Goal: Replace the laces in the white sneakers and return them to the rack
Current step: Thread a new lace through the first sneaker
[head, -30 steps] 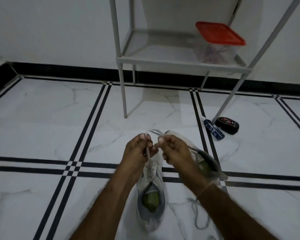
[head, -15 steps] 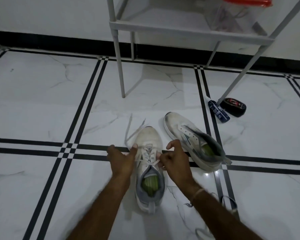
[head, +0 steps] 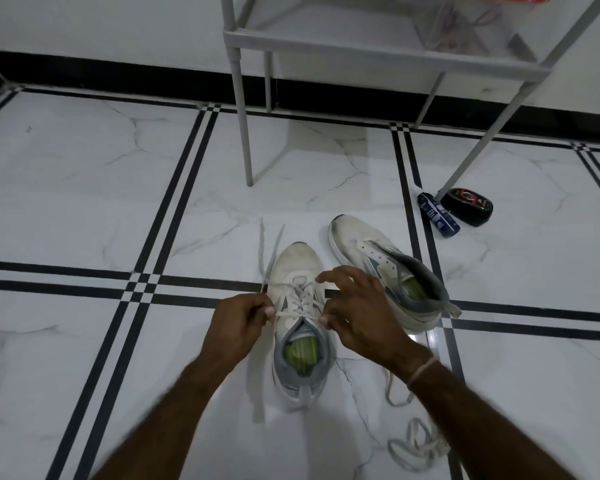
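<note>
Left hand (head: pixel 243 320) pinches the lace (head: pixel 270 252) beside the laced sneaker (head: pixel 297 268) on the floor. Right hand (head: pixel 357 313) spread at the opposite eyelets, grip unclear. Second sneaker (head: pixel 371 251) unlaced, tipped alongside. Risk: a one-sided pull leaves uneven ends or drags the lace out of an eyelet.

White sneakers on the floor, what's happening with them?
A person is lacing the nearer sneaker: the left hand pinches its lace on one side, the right hand pinches it at the other. The other sneaker stands beside it with bare eyelets, a loose lace on the floor nearby. Neither shoe is on the rack yet.
</note>
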Available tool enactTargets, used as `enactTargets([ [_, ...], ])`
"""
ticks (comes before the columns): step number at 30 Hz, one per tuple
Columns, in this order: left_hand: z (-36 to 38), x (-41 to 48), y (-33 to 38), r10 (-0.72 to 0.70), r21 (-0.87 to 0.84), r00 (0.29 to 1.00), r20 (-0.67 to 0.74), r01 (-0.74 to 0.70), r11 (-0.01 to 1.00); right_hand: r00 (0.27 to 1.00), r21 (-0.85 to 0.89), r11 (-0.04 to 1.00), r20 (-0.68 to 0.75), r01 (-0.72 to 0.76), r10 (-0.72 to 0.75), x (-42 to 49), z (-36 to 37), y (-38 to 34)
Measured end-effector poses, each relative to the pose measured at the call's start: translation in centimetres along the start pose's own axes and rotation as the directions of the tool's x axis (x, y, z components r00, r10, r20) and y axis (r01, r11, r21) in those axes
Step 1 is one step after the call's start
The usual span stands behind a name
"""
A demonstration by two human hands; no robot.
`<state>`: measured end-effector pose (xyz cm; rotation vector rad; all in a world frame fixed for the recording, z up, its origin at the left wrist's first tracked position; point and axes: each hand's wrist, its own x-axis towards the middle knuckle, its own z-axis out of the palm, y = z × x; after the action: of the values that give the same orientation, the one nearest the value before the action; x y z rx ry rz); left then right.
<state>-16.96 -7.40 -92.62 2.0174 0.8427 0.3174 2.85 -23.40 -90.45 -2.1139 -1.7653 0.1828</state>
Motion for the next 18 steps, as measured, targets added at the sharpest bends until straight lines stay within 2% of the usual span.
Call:
enactTargets([
  [3,0.4,-0.7,0.2,-0.158,-0.050,0.984,0.080,0.163,0.985,0.999,0.007,1.000,0.033,-0.023,0.023,-0.8,0.5,0.0],
  [4,0.3,-0.8,0.8,-0.245,-0.145,0.962,0.123,0.262,0.954,0.999,0.030,0.999,0.033,-0.039,0.038,-1.0,0.5,-0.1],
  [5,0.2,-0.9,1.5,-0.336,-0.296,0.922,0.190,0.380,0.876,0.999,0.096,0.994,0.015,-0.049,0.047,-1.1,0.2,-0.4],
  [7,-0.3,-0.9,2.9,-0.413,-0.582,0.843,0.345,0.538,0.610,0.993,0.390,0.915,-0.021,-0.100,0.117,-0.7,-0.8,-1.4],
  [9,-0.3,-1.0,3.7,-0.388,-0.770,0.827,0.407,0.539,0.340,0.969,0.688,0.696,0.047,-0.206,0.241,-0.2,-1.7,-2.5],
  [11,0.2,-1.3,4.3,-0.346,-0.862,0.841,0.416,0.486,0.146,0.934,0.834,0.474,0.123,-0.281,0.337,-0.2,-1.7,-3.1],
  [13,1.0,-1.5,5.0,-0.319,-0.883,0.855,0.408,0.459,0.099,0.910,0.888,0.351,0.152,-0.297,0.386,-0.6,-1.2,-3.3],
  [15,1.7,-1.2,5.5,-0.357,-0.893,0.856,0.375,0.436,0.107,0.902,0.901,0.327,0.137,-0.285,0.409,-0.6,-0.9,-3.7],
  [18,2.0,-0.3,6.1,-0.443,-0.886,0.850,0.285,0.410,0.217,0.894,0.913,0.290,0.147,-0.288,0.424,0.1,-0.8,-4.0],
])
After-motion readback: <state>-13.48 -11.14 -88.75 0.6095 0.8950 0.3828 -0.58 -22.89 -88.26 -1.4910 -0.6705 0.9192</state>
